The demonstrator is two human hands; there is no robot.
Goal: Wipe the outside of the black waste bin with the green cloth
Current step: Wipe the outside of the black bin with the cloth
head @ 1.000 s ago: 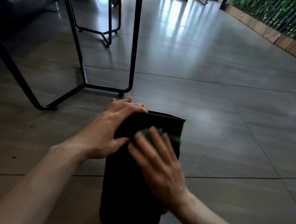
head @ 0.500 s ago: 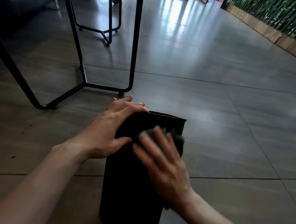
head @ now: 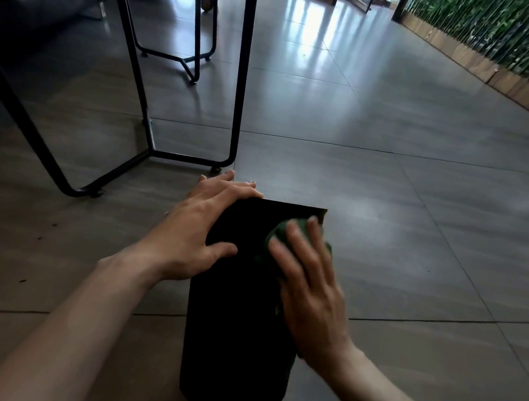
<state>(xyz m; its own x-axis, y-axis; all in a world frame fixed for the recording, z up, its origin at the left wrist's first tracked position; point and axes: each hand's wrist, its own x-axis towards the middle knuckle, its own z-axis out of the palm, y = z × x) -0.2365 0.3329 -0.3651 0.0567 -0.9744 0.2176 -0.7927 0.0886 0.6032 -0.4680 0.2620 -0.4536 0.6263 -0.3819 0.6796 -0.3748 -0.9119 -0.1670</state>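
Black waste bin [head: 232, 323] lies on its side on the grey tiled floor [head: 412, 210], bottom-centre of view, matte, rounded corners at the near end, straight edge at 12 o'clock. Green cloth [head: 281, 233] bunched on its upper face toward 1 o'clock, under right hand [head: 310, 294], fingers straight & spread, pressing it flat. Left hand [head: 192, 236] at 10 o'clock, fingers straight, slightly apart, draped over the bin's left far corner, thumb on top. Black metal table legs [head: 240, 73] beyond at 11.
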